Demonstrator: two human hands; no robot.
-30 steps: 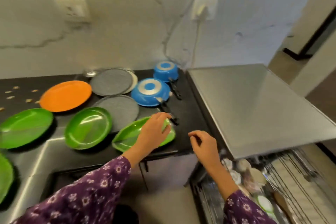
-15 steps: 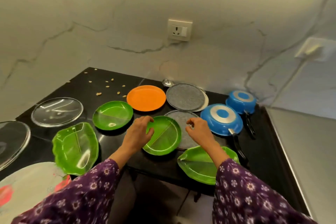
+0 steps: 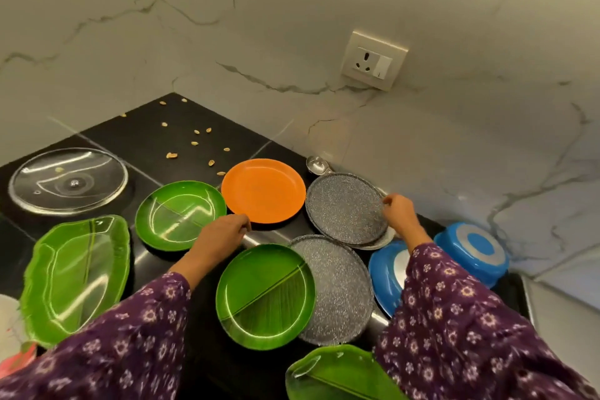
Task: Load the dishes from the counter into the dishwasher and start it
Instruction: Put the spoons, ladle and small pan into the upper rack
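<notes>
Dishes lie spread over the black counter [image 3: 156, 136]. My left hand [image 3: 220, 234] has its fingers curled at the near rim of the orange plate [image 3: 263, 190]; whether they grip it is unclear. My right hand [image 3: 397, 211] pinches the right rim of the far grey speckled plate [image 3: 344, 208], which lies on a white plate. Nearer me are a round green plate [image 3: 266, 295] overlapping a second grey plate [image 3: 344, 295], another round green plate [image 3: 180, 214], and two green leaf-shaped trays [image 3: 78, 276] [image 3: 337, 373]. The dishwasher is out of view.
Two upturned blue pans [image 3: 383, 276] [image 3: 470, 253] sit at the right, one partly under my sleeve. A glass lid [image 3: 68, 185] lies at the far left, a metal scoop [image 3: 316, 164] by the wall, and scattered seeds [image 3: 194, 140] behind. A socket [image 3: 373, 60] is on the marble wall.
My view swung left from the dishwasher to the counter. Both hands left the near green dishes and reached farther back, the left to the orange plate and the right to the far grey plate.
</notes>
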